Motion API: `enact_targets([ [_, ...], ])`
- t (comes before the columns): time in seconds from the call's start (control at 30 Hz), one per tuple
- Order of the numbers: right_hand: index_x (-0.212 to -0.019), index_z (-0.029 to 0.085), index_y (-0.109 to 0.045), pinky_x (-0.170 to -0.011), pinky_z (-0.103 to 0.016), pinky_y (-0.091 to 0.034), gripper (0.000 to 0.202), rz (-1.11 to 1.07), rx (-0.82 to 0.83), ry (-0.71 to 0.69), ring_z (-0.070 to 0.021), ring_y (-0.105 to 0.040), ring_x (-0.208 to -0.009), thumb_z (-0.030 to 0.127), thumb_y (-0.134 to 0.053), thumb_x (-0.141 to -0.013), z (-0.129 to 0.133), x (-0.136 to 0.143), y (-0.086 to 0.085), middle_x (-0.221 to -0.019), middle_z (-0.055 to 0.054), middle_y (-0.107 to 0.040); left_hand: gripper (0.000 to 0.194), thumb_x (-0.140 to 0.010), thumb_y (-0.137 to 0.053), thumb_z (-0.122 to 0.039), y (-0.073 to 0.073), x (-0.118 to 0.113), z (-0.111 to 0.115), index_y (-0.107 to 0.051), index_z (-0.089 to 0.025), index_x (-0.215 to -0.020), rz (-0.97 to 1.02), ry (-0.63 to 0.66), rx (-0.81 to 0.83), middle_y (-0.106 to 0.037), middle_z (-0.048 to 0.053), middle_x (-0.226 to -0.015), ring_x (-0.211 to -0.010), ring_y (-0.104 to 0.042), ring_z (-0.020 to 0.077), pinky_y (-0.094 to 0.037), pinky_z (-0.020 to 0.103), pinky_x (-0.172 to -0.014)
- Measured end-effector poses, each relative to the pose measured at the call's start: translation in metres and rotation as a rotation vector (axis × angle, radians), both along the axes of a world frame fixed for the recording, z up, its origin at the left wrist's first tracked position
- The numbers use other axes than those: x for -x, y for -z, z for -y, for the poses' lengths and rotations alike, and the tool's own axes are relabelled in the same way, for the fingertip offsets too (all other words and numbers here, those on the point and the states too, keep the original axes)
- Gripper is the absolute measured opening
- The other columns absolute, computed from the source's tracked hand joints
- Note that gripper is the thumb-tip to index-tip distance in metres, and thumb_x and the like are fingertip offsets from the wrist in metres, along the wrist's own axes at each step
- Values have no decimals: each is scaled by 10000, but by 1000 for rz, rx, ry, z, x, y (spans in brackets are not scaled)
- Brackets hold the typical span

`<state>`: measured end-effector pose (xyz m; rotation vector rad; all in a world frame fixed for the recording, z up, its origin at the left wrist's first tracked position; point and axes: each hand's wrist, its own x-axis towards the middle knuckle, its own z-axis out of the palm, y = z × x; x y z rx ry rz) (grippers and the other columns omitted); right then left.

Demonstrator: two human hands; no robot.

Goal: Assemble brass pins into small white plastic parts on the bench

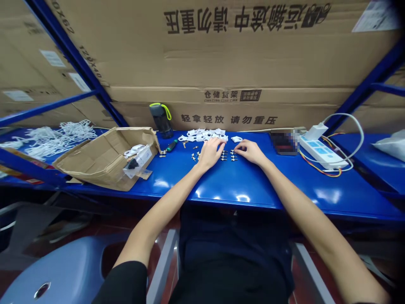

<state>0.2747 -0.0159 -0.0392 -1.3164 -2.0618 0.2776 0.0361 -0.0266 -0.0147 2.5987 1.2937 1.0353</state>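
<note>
My left hand [211,153] is over the middle of the blue tabletop, palm down. Its fingers are loosely bent, with a gap between thumb and forefinger, and I see nothing in it. My right hand [250,152] has thumb and fingertips brought together at the top of a short column of small metal pin-like parts [233,157], seemingly pinching one of them. Between the hands lies a second column of such metal pieces [224,156]. More loose ones [194,156] are left of my left hand, partly hidden by it. White plastic pieces [200,135] are heaped behind my hands; one white piece [236,139] lies apart.
An open cardboard box [91,162] holding a plastic bag stands left, near a green-handled screwdriver [172,145] and a dark bottle [162,122]. White cords [60,137] pile up far left. At right are a dark tray-like object [284,142] and a power strip [324,154] with cables.
</note>
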Motion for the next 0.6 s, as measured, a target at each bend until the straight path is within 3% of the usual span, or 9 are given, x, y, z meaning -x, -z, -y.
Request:
enact_targets([
  [0.2, -1073, 187, -821, -855, -362, -552, 236, -40, 35, 28, -209, -680, -792, 250, -742, -859, 5, -5, 1, -992, -77, -761, 259, -1094, -457, -283, -5, 1, 6, -688, -211, -1186, -126, 12, -35, -724, 72, -1244, -1186, -630, 241, -454, 387, -1026],
  [0.33, -1197, 185, -771, -900, -397, -584, 322, -19, 72, 56, -245, -718, -920, 263, -711, -891, 17, -11, 2, -1125, -112, -753, 264, -1086, -472, -293, -8, 4, 32, -664, -216, -1250, -229, 12, -54, -702, 77, -1293, -1207, -620, 254, -454, 401, -1017],
  [0.5, -1400, 210, -650, -1156, -502, -473, 441, 90, 23, 56, -301, -622, -1307, 345, -584, -985, 60, -23, 6, -1401, -146, -658, 283, -1088, -468, -363, -7, 20, 81, -669, -235, -1241, -257, -59, -7, -659, 79, -1394, -1251, -601, 274, -438, 446, -1079],
  [0.6, -1479, 210, -588, -1228, -506, -404, 513, 155, 45, 93, -304, -534, -1431, 449, -503, -1033, 96, -27, 12, -1518, -156, -581, 330, -1085, -480, -409, 0, 29, 103, -653, -238, -1307, -260, -55, 59, -613, 83, -1478, -1364, -549, 269, -427, 437, -1134],
])
